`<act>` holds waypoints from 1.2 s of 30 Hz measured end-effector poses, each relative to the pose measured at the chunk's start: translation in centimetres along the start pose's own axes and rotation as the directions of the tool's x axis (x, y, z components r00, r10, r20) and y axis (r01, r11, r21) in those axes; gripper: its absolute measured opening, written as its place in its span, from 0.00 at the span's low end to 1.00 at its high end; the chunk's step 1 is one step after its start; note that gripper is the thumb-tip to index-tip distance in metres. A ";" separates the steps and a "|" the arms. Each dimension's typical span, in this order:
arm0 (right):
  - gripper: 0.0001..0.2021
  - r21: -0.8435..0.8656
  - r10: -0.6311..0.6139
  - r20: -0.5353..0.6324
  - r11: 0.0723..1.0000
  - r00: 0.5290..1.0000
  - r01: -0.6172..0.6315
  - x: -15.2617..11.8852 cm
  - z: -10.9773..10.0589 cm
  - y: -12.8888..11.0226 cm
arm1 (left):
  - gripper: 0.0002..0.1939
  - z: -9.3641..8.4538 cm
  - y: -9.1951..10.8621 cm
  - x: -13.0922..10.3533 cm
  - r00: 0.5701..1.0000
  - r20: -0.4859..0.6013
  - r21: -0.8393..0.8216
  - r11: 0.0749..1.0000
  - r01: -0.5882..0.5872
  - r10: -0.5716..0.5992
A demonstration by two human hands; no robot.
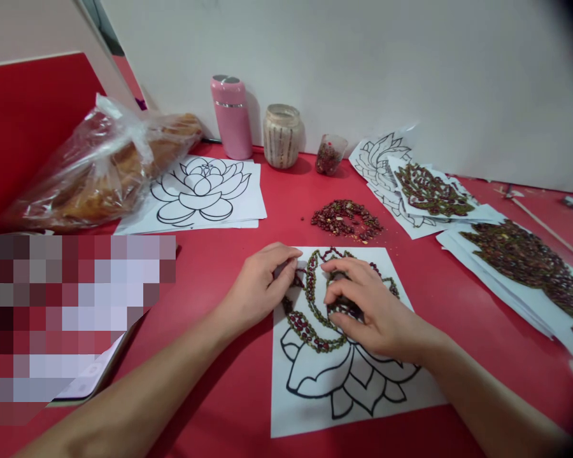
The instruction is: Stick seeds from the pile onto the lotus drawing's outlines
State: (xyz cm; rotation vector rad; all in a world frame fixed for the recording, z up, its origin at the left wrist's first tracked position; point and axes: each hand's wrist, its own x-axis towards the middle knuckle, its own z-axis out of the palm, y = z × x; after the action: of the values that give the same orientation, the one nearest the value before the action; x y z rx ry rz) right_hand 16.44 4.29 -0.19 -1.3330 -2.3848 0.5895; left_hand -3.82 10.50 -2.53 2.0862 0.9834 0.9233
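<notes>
A white sheet with a black lotus outline (pixel 315 407) lies in front of me. Small dark-red and green beans (pixel 310 331) line its upper petals in rows. At the sheet's upper left edge, my left hand (pixel 262 280) has thumb and forefinger pressed together; anything between them is too small to make out. My right hand (pixel 367 305) hovers over or rests on the middle of the flower, fingers curved and apart, with no held thing visible. It hides part of the bean rows. Just beyond the sheet is a loose pile of dark-red beans (pixel 346 217).
Along the back stand a pink flask (pixel 232 117), a glass jar (pixel 281 137) and a small cup of beans (pixel 330 156). Lotus printouts (pixel 203 197) and a tied plastic bag (pixel 119 165) lie left. Bean-covered sheets (pixel 520 261) lie right. A blurred-out device (pixel 90 381) lies near left.
</notes>
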 end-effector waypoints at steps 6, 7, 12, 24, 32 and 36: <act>0.09 0.039 0.083 -0.077 0.996 0.994 -0.081 -0.1 -0.2 0.0 | 0.09 0.0 0.0 0.0 1.000 0.003 -0.002 1.000 0.008 -0.008; 0.10 0.017 0.077 -0.069 0.997 0.995 -0.076 -0.1 -0.1 0.0 | 0.09 0.0 0.0 0.0 1.000 0.004 -0.002 1.000 0.010 -0.010; 0.13 -0.107 0.093 -0.015 0.990 0.996 -0.094 0.1 0.5 -0.2 | 0.09 0.0 0.0 0.1 1.000 0.004 -0.015 1.000 0.008 -0.008; 0.13 0.011 0.150 -0.319 0.988 0.936 -0.155 0.3 -0.6 0.6 | 0.10 0.0 -0.1 0.0 0.999 0.029 0.031 0.999 0.025 -0.026; 0.17 -0.068 0.276 -0.481 0.934 0.832 -0.350 -4.9 -2.4 4.5 | 0.11 -0.1 0.3 -0.1 0.998 0.042 0.120 0.991 -0.060 0.055; 0.21 -0.169 0.317 -0.344 0.905 0.884 -0.391 -7.2 -0.9 4.6 | 0.11 -0.2 0.3 -0.2 0.999 0.028 0.092 0.996 -0.022 0.019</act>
State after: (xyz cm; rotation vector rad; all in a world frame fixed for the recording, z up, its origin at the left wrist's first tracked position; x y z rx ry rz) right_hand 23.76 0.39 -2.49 -1.8406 -2.0105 0.1659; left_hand -3.94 10.24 -2.26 2.1836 1.0095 0.8724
